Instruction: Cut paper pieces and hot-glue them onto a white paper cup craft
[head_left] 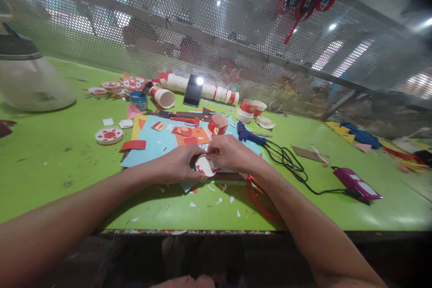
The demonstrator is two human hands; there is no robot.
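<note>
We see a smooth, glossy green tabletop point(81, 162), matt coloured paper sheets point(155, 147) at its centre, a shiny plastic power strip point(357, 184) towards four o'clock, and a perforated, metal-looking screen point(189, 22) at twelve o'clock, catching light.

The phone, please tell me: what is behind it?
Behind the phone lies a long white-and-red cup stack, which shows on both sides of it. The middle part is covered by the phone and cannot be seen.
</note>
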